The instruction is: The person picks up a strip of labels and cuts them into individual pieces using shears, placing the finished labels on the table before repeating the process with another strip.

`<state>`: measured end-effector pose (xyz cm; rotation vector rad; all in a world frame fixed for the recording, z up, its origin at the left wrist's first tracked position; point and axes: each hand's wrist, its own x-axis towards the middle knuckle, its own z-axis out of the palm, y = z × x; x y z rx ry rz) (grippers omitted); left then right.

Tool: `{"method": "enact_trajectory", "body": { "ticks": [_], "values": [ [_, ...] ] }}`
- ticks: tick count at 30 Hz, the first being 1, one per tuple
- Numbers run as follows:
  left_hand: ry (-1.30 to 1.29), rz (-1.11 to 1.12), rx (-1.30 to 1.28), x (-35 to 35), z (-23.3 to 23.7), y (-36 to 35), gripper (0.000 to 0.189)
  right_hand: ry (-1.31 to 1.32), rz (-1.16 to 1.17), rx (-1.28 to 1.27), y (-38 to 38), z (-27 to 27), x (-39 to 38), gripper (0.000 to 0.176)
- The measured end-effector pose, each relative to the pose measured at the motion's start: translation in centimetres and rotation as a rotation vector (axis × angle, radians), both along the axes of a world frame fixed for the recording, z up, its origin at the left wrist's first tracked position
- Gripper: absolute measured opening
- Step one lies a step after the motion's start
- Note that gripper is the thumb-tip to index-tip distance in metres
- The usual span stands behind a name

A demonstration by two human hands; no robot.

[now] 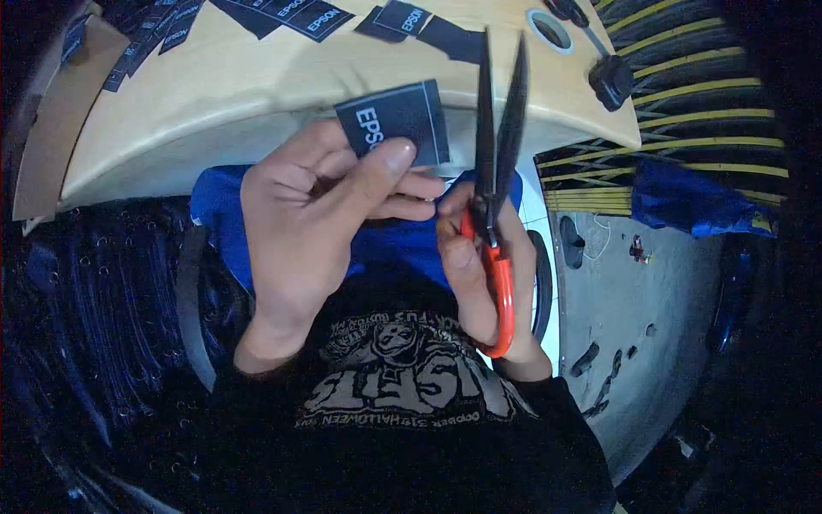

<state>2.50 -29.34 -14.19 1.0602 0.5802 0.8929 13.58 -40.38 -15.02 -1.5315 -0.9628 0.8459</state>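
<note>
Between the thumb and fingers of my left hand (317, 206) is a dark label (402, 120) with pale "EPSON" lettering, partly covered by the thumb. My right hand (484, 265) is wrapped round scissors (499, 283) with orange-red handles. Their dark blades point up, a little apart, just right of the label and not touching it. More dark labels (312, 19) with the same lettering lie along the far side of the wooden table (240, 77).
A round hole (550, 32) with a pale rim is in the table at the upper right, near a black object (610, 82). Yellow-and-black slats (711, 111) and blue cloth (693, 201) are to the right. Brown cardboard (73, 111) stands at the left edge.
</note>
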Motion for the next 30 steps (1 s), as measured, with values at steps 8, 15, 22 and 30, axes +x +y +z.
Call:
{"method": "enact_trajectory", "body": {
  "ticks": [8,15,22,30],
  "values": [
    [-0.022,0.177,0.030,0.1,0.1,0.2,0.013,-0.109,0.159,-0.029,-1.2,-0.9,-0.8,0.047],
    [-0.027,0.208,0.114,0.5,-0.1,-0.4,0.010,-0.101,0.164,-0.023,-1.2,-0.7,-0.9,0.050],
    [-0.051,0.219,0.098,0.5,0.0,-0.6,0.010,-0.064,0.140,-0.073,-1.2,-0.6,-1.0,0.050],
    [-0.054,0.211,0.150,0.3,0.0,-0.5,0.010,-0.100,0.120,-0.069,-0.9,-0.4,-1.3,0.046]
  ]
}}
